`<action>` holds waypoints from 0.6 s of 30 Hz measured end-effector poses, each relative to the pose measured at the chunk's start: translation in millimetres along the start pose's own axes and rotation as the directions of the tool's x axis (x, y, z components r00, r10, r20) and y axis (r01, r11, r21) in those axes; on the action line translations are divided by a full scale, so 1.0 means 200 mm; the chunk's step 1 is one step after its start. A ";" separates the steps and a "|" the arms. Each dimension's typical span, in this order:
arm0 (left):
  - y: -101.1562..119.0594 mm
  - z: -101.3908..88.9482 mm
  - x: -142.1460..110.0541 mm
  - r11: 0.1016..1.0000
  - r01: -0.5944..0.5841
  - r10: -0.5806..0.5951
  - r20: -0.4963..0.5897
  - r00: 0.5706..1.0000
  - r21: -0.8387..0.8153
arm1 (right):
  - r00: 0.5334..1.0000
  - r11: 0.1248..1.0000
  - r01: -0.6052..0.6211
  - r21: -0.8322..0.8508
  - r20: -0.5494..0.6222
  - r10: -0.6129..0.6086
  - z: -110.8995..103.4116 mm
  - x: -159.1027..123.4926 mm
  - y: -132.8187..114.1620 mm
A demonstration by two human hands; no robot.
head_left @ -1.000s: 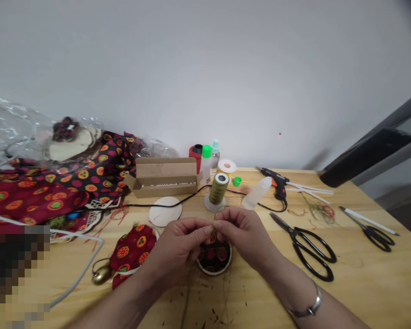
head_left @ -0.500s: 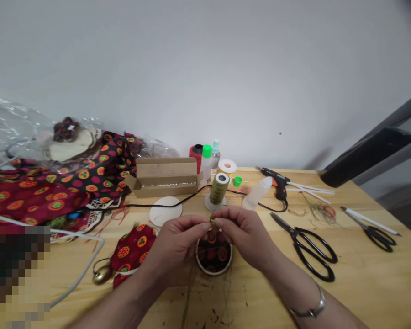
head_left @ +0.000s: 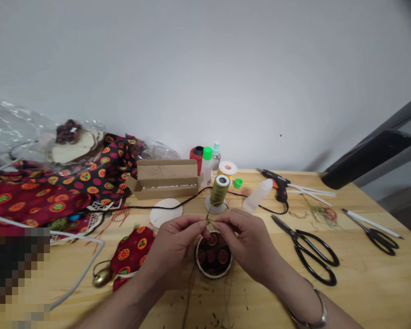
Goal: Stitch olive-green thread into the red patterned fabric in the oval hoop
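Note:
Fingertips nearly meet where my left hand (head_left: 181,235) and my right hand (head_left: 243,237) both pinch a thin olive-green cord (head_left: 210,218). A small loop of this cord rises in front of the thread spool (head_left: 220,189). Just below my fingers lies a round piece covered in dark patterned fabric with a pale rim (head_left: 214,257); its top edge is partly hidden by my hands. Long strands trail down the table from there. Beside my left wrist sits a red patterned fabric piece (head_left: 132,249) with a brass bell (head_left: 102,276).
Large black-handled scissors (head_left: 315,246) lie right of my right hand, smaller scissors (head_left: 380,237) further right. Behind are a glue gun (head_left: 274,178), a white bottle (head_left: 258,196), an open cardboard box (head_left: 167,180) and a white disc (head_left: 166,213). Patterned fabric (head_left: 44,198) is heaped at left.
The cord now forms a visible loop above my fingertips. My right hand has turned slightly and shifted a little downward; both hands keep pinching close together.

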State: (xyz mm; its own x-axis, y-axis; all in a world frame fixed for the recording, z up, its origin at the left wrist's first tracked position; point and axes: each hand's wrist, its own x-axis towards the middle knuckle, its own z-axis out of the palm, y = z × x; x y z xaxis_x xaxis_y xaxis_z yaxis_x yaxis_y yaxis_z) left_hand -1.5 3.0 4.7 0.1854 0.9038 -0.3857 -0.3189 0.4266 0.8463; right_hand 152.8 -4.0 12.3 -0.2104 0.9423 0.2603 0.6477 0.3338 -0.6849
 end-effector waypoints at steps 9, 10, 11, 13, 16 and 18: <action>-0.04 -0.02 0.02 0.999 0.013 -0.017 -0.061 0.998 -0.052 | 0.947 0.881 0.320 -0.349 0.099 -0.305 0.05 -0.10 -0.05; -0.04 -0.02 0.02 0.997 0.024 -0.028 -0.059 0.998 -0.068 | 0.931 0.842 0.361 -0.402 0.106 -0.349 0.05 -0.11 -0.05; -0.05 -0.02 0.02 0.996 0.031 -0.036 -0.061 0.998 -0.085 | 0.918 0.809 0.387 -0.443 0.103 -0.383 0.06 -0.12 -0.05; -0.05 -0.02 0.02 0.994 0.040 -0.046 -0.062 0.997 -0.103 | 0.904 0.774 0.403 -0.488 0.081 -0.420 0.06 -0.13 -0.05; -0.04 -0.02 0.02 0.996 0.030 -0.034 -0.044 0.998 -0.080 | 0.899 0.758 0.391 -0.521 0.040 -0.436 0.07 -0.14 -0.06; -0.04 -0.02 0.02 0.999 0.022 -0.023 -0.027 0.999 -0.048 | 0.893 0.751 0.391 -0.532 0.021 -0.449 0.08 -0.14 -0.07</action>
State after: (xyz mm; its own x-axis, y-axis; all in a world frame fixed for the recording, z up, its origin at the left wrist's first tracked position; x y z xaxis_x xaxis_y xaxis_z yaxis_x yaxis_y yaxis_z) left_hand -2.0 3.4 -5.3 0.1673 0.8943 -0.4151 -0.3591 0.4473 0.8191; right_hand 137.0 -35.3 4.0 -0.4941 0.6920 0.5263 0.7940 0.6058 -0.0511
